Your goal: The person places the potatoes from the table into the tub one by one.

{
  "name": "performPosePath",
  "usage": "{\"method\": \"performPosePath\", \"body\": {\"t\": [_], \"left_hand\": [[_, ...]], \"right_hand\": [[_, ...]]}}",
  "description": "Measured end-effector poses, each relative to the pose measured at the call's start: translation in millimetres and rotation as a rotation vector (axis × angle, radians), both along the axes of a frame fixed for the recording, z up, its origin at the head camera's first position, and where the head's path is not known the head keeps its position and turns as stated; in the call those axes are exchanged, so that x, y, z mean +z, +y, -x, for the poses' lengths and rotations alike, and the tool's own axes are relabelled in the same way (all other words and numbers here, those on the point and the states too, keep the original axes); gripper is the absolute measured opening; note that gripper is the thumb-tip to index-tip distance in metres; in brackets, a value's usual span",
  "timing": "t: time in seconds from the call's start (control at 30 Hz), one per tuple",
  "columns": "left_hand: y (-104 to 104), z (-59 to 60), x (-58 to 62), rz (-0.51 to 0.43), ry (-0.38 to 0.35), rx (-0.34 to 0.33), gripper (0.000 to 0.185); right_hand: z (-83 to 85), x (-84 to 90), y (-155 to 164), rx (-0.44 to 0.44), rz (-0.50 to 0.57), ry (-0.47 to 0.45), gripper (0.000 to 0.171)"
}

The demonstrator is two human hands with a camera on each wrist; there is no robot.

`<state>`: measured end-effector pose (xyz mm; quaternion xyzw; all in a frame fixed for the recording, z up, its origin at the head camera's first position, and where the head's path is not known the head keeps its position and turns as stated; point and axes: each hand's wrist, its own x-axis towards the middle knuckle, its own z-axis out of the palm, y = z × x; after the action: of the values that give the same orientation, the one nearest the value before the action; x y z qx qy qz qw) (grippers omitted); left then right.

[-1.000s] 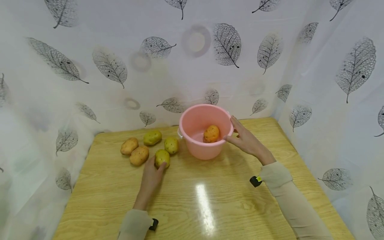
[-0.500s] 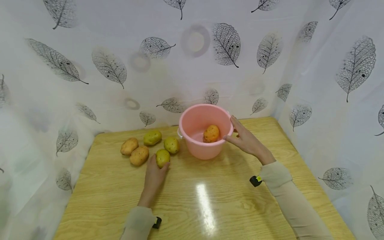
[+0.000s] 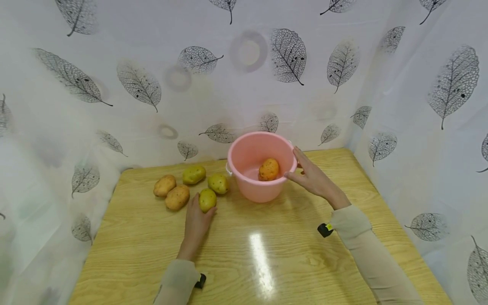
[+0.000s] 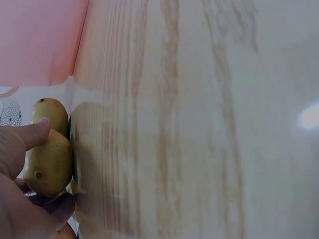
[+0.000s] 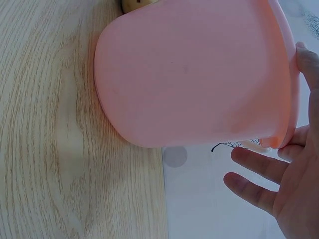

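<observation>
My left hand (image 3: 205,206) lies on the wooden table (image 3: 289,258) and its fingers (image 4: 27,137) and thumb curl round a yellow-green potato (image 3: 207,199), which rests on the table. Two brown potatoes (image 3: 177,197) and two greenish potatoes (image 3: 218,183) lie just beyond it. A pink bucket (image 3: 238,149) stands at the back with one orange-brown potato (image 3: 268,169) inside. My right hand (image 3: 294,165) rests against the bucket's right rim, thumb on the edge, and its fingers (image 5: 259,167) are straight and spread behind the bucket (image 5: 194,74).
White curtains with a leaf print (image 3: 289,55) close off the table at the back, left and right. The table's left edge (image 3: 97,228) is near the potatoes. Bare wood with a light reflection (image 3: 261,262) lies between my arms.
My left hand slid a little forward and its fingers closed further round the yellow-green potato. The right hand and the bucket stayed still.
</observation>
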<state>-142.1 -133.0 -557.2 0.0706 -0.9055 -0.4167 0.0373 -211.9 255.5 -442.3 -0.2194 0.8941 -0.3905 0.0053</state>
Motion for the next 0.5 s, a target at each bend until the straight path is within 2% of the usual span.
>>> {"method": "performPosePath", "body": {"t": [0.5], "left_hand": [[-1.3,1.2,-3.9,-0.052,0.058,0.017,0.076]], "right_hand": [[0.0,-0.5,0.2,-0.007,-0.007,-0.003,0.094]]}}
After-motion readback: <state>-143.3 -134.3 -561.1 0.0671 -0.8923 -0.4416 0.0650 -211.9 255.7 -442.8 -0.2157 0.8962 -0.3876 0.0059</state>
